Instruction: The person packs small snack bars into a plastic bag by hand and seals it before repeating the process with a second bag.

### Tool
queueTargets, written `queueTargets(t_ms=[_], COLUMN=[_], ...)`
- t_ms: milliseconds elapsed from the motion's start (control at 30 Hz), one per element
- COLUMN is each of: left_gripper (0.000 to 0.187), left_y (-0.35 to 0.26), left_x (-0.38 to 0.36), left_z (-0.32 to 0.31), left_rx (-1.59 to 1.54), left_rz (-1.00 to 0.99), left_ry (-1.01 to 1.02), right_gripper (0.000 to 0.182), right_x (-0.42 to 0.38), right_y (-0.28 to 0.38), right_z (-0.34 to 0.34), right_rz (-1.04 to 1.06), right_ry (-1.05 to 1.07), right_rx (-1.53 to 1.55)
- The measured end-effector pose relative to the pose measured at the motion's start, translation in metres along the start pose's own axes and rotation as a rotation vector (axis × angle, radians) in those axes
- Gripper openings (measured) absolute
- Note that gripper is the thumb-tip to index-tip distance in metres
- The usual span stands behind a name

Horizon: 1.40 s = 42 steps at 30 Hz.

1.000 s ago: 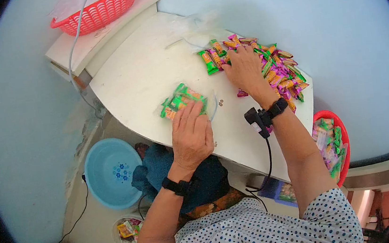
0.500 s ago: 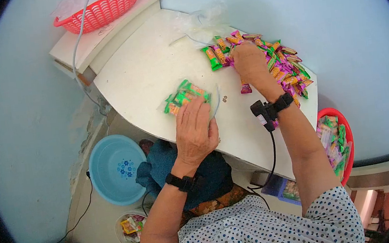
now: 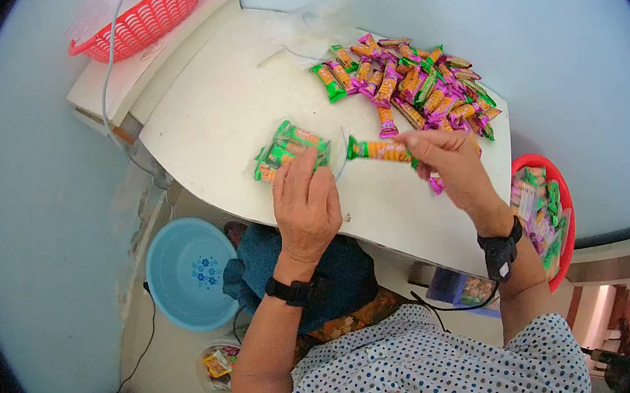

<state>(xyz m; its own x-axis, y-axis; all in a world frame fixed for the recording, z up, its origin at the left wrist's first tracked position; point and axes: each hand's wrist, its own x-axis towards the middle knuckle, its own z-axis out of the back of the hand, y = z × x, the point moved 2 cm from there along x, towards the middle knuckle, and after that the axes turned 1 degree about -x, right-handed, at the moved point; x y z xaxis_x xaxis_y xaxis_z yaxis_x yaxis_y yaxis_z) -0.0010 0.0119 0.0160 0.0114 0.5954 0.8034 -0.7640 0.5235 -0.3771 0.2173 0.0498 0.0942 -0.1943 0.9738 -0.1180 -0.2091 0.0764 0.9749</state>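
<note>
A clear plastic bag (image 3: 340,159) with several green-wrapped snack packets (image 3: 290,145) inside lies flat on the white table (image 3: 214,115). My left hand (image 3: 307,209) holds this bag near its mouth, fingers bent over it and pressing on the packets. Pinched by one end in my right hand (image 3: 456,170) is a single green-and-orange snack packet (image 3: 381,150), its free end pointing at the bag's open side. Behind my right hand spreads a loose pile of snack packets (image 3: 410,83) in purple and green wrappers.
Crumpled clear bags (image 3: 312,24) lie at the table's back. A red basket (image 3: 158,17) stands on a raised ledge at upper left. Below right is a red tub (image 3: 565,235) of filled bags. A blue basin (image 3: 189,275) and a small bin (image 3: 214,372) sit on the floor.
My right hand has come from the pile toward the bag with one green-and-orange snack packet in its fingers. My left hand has stayed at the bag.
</note>
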Motion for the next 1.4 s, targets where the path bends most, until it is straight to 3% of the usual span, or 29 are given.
queueTargets(t_ms=[333,633,833,1400], left_gripper=[0.015,0.013,0.011,0.013], left_y=[0.001,0.001,0.000,0.000], left_x=[-0.003,-0.002,-0.001,0.001], left_z=[-0.001,0.000,0.001,-0.001], left_rx=[0.016,0.024,0.012,-0.084], left_rz=[-0.016,-0.006,0.004,0.052], left_ry=[0.010,0.017,0.035,0.111], right_gripper=[0.026,0.024,0.025,0.024], right_x=[0.003,0.006,0.018,0.055], right_y=[-0.015,-0.017,-0.027,-0.027], right_z=[-0.039,-0.033,-0.051,-0.082], right_rz=[-0.083,-0.099,-0.130,-0.106], right_ry=[0.146,0.035,0.165,0.293], right_rx=[0.109,0.156,0.229,0.067])
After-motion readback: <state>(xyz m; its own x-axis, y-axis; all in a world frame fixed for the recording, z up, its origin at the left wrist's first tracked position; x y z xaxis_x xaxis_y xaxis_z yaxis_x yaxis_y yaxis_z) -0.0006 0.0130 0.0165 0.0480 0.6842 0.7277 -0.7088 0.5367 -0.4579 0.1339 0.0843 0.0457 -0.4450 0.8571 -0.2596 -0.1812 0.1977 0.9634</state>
